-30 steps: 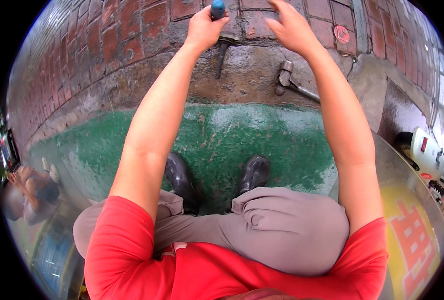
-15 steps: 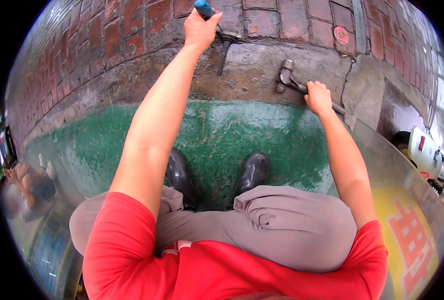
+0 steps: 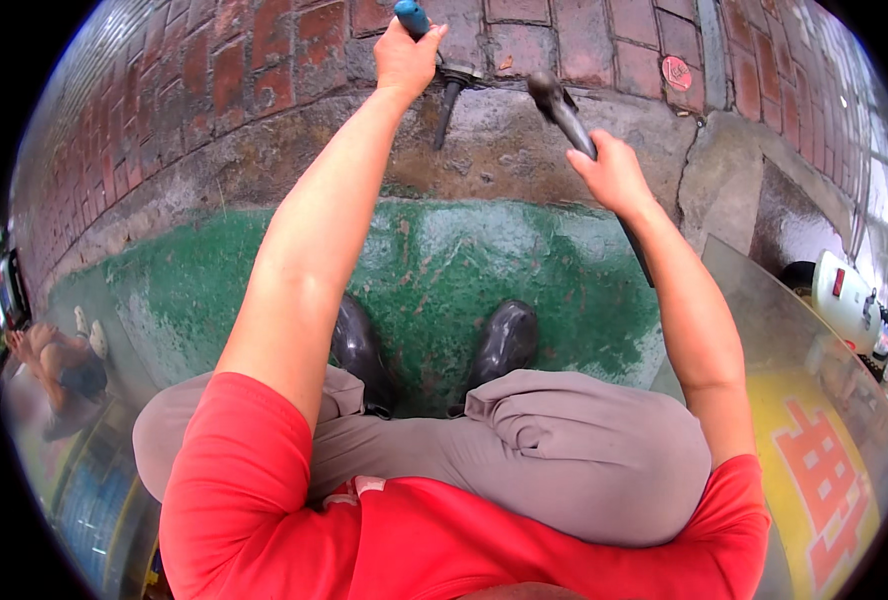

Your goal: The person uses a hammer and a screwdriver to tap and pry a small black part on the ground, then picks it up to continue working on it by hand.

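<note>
My right hand (image 3: 616, 172) is wrapped around the handle of a hammer (image 3: 567, 118). Its dark metal head is held up over the concrete strip, with a rounded end showing. The handle's tail runs down beside my right forearm. Out at the far edge, my left hand (image 3: 406, 60) is closed on a tool with a blue handle (image 3: 411, 15), whose end sticks out above the fist. Right beside that fist is a dark metal piece (image 3: 448, 110) with a wide collar and a tapering shaft pointing toward me. Whether it joins the blue handle, I cannot tell.
My black boots (image 3: 509, 335) stand on a wet green-painted step (image 3: 524, 250). Beyond lie a concrete strip and red brick paving (image 3: 319, 35) with a round red disc (image 3: 677, 72). A white scooter (image 3: 844, 300) is at right; another person (image 3: 59, 360) sits at left.
My right hand has lifted the hammer off the concrete and swung its head away from me and slightly left. The left hand has barely moved and keeps its hold on the blue-handled tool.
</note>
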Demonstrator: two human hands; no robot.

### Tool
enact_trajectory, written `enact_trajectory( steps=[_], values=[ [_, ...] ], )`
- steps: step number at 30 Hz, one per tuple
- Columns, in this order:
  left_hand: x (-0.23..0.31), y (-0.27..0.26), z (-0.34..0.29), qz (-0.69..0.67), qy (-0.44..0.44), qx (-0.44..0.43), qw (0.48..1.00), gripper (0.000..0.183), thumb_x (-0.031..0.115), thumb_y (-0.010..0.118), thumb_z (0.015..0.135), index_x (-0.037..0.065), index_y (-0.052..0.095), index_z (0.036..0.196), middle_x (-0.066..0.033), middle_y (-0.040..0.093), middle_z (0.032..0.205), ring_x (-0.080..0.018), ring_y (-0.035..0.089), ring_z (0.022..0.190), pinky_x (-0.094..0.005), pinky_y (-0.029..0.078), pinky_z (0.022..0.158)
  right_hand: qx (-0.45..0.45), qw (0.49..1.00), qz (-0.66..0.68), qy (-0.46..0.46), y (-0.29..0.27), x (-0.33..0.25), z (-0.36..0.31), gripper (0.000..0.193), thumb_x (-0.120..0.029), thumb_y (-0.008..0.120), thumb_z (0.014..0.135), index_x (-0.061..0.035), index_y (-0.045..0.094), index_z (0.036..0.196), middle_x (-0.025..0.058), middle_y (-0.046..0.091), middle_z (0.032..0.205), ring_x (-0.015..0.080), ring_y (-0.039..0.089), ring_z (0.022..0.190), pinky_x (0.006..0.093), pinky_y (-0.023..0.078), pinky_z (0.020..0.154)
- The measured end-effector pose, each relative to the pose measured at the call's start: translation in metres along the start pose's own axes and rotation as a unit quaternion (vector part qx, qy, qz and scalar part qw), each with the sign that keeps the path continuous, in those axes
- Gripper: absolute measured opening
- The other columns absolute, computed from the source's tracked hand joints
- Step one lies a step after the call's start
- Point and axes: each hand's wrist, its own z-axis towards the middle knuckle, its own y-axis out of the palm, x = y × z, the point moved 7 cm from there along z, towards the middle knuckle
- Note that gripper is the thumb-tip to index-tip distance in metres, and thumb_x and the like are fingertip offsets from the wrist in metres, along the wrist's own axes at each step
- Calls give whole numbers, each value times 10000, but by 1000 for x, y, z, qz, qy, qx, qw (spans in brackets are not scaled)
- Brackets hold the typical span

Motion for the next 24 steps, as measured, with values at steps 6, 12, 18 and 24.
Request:
enact_trajectory(
  steps=[6, 12, 18, 24],
  values=[
    [2, 0, -4, 32, -11, -6, 999, 319, 244, 766, 813, 20, 623, 988, -191, 693, 863, -350, 673, 835, -432, 515, 769, 48, 964, 115, -234, -101, -167, 2, 334, -249, 686, 875, 5, 598, 1075, 204, 642, 844, 311, 644, 771, 412, 503, 702],
    [18, 2, -7, 36, 46, -16, 998, 295, 279, 767, 807, 49, 623, 923, -164, 703, 840, -384, 677, 850, -454, 525, 769, 121, 945, 141, -269, -140, -267, -8, 228, -195, 608, 893, 26, 584, 944, 250, 651, 847, 406, 657, 830, 457, 499, 734],
    [5, 3, -1, 35, 20, -21, 999, 324, 284, 770, 805, 40, 605, 940, -179, 696, 854, -385, 678, 854, -446, 520, 778, 54, 984, -10, -168, -96, -210, 50, 304, -261, 606, 892, 37, 591, 950, 246, 647, 852, 395, 637, 814, 463, 500, 731],
    [-6, 5, -6, -16, 25, -28, 999, 297, 266, 779, 814, 34, 631, 924, -150, 709, 846, -318, 691, 810, -405, 524, 760, 72, 963, 145, -215, -166, -270, -7, 260, -214, 591, 876, 45, 580, 896, 273, 646, 816, 424, 660, 812, 470, 504, 712]
  ],
)
